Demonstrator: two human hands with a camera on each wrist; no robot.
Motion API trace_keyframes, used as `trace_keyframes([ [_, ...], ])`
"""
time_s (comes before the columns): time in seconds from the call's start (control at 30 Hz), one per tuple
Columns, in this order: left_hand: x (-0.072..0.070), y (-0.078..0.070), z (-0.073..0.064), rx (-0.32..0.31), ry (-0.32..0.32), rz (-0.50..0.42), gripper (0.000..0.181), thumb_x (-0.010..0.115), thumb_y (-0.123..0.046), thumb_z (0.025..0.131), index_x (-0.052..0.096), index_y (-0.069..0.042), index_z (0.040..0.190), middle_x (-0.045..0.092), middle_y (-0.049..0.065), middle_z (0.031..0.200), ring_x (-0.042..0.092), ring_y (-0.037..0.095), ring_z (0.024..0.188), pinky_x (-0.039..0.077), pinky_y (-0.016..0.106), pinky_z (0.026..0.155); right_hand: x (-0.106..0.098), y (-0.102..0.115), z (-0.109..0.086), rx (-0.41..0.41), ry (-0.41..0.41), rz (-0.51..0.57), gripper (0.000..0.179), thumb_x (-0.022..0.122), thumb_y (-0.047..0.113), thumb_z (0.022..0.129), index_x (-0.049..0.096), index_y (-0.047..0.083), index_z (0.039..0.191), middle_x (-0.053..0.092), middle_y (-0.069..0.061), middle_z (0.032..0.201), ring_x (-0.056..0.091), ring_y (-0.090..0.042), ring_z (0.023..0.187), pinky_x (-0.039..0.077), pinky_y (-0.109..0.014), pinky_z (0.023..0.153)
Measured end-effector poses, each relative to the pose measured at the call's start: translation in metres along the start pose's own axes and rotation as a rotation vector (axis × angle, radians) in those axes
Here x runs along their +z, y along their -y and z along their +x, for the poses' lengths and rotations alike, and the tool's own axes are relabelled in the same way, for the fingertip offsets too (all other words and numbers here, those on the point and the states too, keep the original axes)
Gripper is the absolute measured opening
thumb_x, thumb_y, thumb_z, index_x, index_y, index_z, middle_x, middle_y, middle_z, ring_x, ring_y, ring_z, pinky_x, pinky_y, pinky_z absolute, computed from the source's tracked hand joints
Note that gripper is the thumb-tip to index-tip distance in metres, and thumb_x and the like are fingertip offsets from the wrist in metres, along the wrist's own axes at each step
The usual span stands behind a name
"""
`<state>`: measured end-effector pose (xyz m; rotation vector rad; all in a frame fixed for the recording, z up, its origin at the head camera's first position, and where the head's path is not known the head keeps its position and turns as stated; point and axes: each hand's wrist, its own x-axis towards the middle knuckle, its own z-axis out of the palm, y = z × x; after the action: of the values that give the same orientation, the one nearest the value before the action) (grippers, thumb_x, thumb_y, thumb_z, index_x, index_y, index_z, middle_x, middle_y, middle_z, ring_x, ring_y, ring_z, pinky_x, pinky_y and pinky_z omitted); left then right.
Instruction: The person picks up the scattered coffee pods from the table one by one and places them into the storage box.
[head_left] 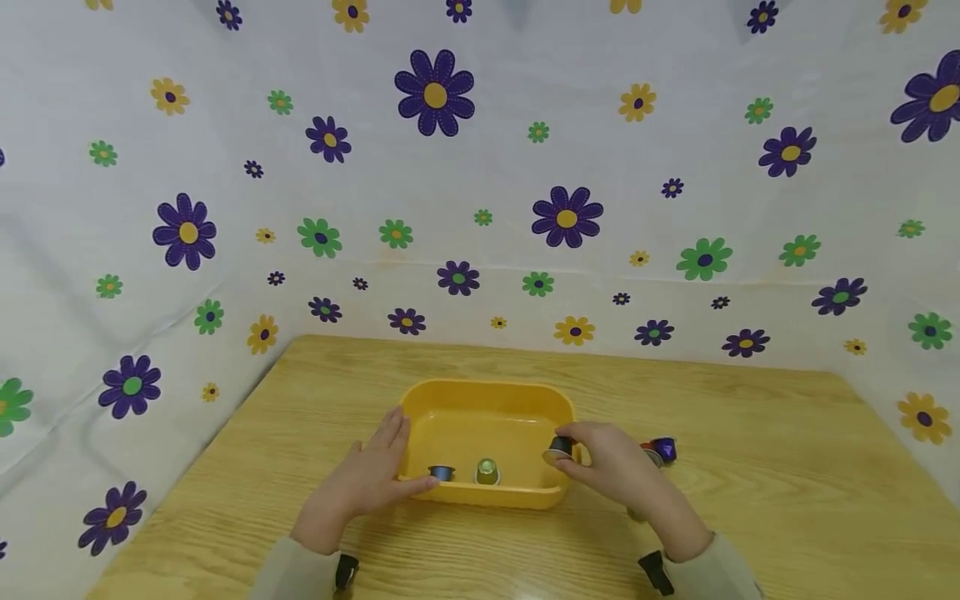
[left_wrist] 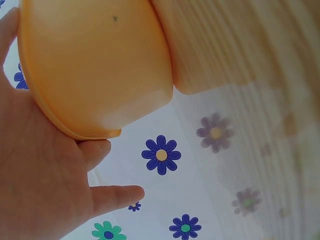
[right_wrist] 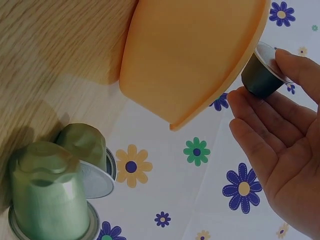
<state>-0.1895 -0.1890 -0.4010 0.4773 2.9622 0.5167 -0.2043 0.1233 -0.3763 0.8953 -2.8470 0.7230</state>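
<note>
Dark capsule (head_left: 561, 445), pinched by the right hand (head_left: 621, 465), seems light, perhaps dentable; grip rim-to-base. Left hand (head_left: 366, 481), outstretched, touches the tray (head_left: 491, 497).

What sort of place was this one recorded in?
Probably a staged recording corner: a wood-grain table backed and flanked by a flower-print sheet, with a yellow tray and small capsules.

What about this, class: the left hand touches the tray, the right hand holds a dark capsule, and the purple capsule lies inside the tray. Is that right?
Not quite: the purple capsule lies outside the tray, to its right, as the head view shows. The left hand does touch the tray, and the right hand holds a dark capsule.
</note>
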Motion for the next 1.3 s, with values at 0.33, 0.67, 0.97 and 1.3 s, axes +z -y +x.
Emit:
trace_keyframes([
  [0.33,0.0047,-0.0001,0.001,0.004,-0.001,0.014,0.097,0.049,-0.061,0.079,0.014,0.007,0.138,0.004,0.019,0.145,0.006,0.03,0.132,0.017,0.063,0.093,0.0013,-0.0001,-0.0034,-0.02,-0.012,0.007,0.034,0.067,0.02,0.079,0.062,-0.001,0.104,0.064,-0.005,0.092,0.058,-0.014,0.079,0.048,-0.028,0.067],
  [0.67,0.0045,0.0027,0.0,0.0,-0.008,0.013,0.099,0.047,-0.065,0.077,0.015,0.007,0.138,0.005,0.02,0.145,0.007,0.031,0.132,0.018,0.064,0.092,0.0034,0.0019,-0.001,-0.011,-0.002,0.014,0.035,0.067,0.021,0.08,0.062,-0.001,0.106,0.064,-0.006,0.093,0.058,-0.014,0.079,0.048,-0.028,0.067],
  [0.97,0.0037,0.0032,0.0003,-0.007,-0.011,0.011,0.098,0.048,-0.063,0.078,0.015,0.007,0.138,0.005,0.019,0.145,0.006,0.031,0.132,0.017,0.064,0.092,0.0018,0.0039,0.0002,-0.024,0.005,0.029,0.032,0.067,0.014,0.079,0.061,-0.002,0.106,0.062,-0.012,0.101,0.06,-0.024,0.087,0.049,-0.036,0.071],
  [1.3,0.0032,0.0032,0.0006,-0.001,-0.015,0.015,0.097,0.049,-0.062,0.078,0.016,0.007,0.138,0.006,0.019,0.145,0.007,0.031,0.132,0.018,0.065,0.091,0.0005,0.005,-0.0009,0.013,-0.002,0.035,0.032,0.067,0.015,0.079,0.061,-0.001,0.106,0.062,-0.012,0.103,0.059,-0.024,0.089,0.048,-0.036,0.074],
])
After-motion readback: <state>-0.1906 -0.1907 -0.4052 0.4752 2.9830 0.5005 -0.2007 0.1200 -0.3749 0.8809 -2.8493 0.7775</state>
